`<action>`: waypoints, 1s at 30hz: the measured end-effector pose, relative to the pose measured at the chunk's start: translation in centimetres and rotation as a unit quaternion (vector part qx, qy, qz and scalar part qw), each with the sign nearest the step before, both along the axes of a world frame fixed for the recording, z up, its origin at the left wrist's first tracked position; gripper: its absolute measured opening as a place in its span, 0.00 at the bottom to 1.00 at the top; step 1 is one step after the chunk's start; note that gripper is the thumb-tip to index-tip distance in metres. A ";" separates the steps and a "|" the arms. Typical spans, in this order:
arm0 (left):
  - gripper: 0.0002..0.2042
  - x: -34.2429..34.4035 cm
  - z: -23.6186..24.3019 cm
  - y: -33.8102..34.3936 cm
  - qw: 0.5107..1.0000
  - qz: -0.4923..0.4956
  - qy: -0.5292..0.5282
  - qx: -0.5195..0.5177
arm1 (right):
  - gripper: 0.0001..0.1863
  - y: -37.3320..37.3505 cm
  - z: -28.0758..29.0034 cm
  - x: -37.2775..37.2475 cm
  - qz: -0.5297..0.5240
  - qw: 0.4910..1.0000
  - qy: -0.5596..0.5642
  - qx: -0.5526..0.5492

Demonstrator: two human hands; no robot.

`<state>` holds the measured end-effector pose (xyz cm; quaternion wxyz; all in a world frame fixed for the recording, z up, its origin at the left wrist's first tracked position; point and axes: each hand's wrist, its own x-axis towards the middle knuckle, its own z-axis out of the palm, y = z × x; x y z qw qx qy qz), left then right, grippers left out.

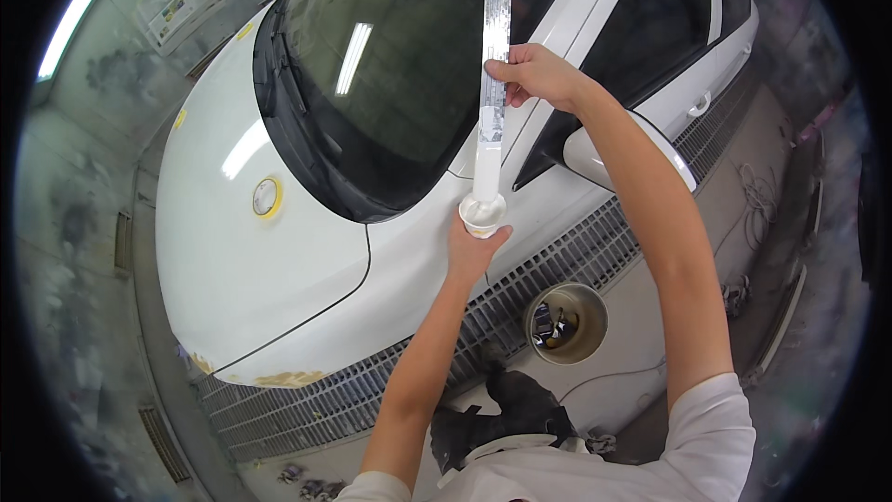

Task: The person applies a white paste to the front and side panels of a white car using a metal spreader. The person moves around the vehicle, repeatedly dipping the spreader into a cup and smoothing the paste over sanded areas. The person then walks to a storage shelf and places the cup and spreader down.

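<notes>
My right hand (pixel 544 74) grips a long flat silver stick (pixel 495 9) with markings, held upright in the picture, its lower part coated white. That end reaches into a small white cup (pixel 483 218) of white paint-like liquid. My left hand (pixel 471 251) holds the cup from below, fingers wrapped round it. Both are over a white car (pixel 214 260) near the windshield pillar. On its hood lies a round disc with a yellow rim (pixel 267 197); tan patches (pixel 288 379) show along the front edge.
The side mirror (pixel 585 158) sits under my right forearm. A floor grating (pixel 251 418) runs along the car. A metal bucket (pixel 585 325) with small items stands by my legs. Coiled hose (pixel 757 209) lies on the right. Covered panels (pixel 200 0) hang on the back left wall.
</notes>
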<state>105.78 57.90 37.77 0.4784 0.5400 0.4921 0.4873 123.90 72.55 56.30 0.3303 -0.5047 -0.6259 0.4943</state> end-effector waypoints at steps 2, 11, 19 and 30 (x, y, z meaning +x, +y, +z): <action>0.31 0.0 0.3 -0.2 1.000 0.007 0.005 0.006 | 0.13 0.1 0.1 -0.1 -0.002 1.000 0.008 0.004; 0.31 0.1 -0.1 -1.0 0.999 0.011 0.043 -0.017 | 0.15 -1.0 0.1 -0.3 0.022 1.000 0.009 0.015; 0.33 -0.8 -3.1 -5.6 0.998 0.008 0.057 -0.023 | 0.16 -6.0 -3.2 -1.7 0.037 0.998 -0.040 -0.012; 0.33 0.2 -12.1 -9.9 0.992 0.094 0.013 -0.084 | 0.14 -6.8 -11.3 -4.5 0.103 0.993 -0.036 -0.055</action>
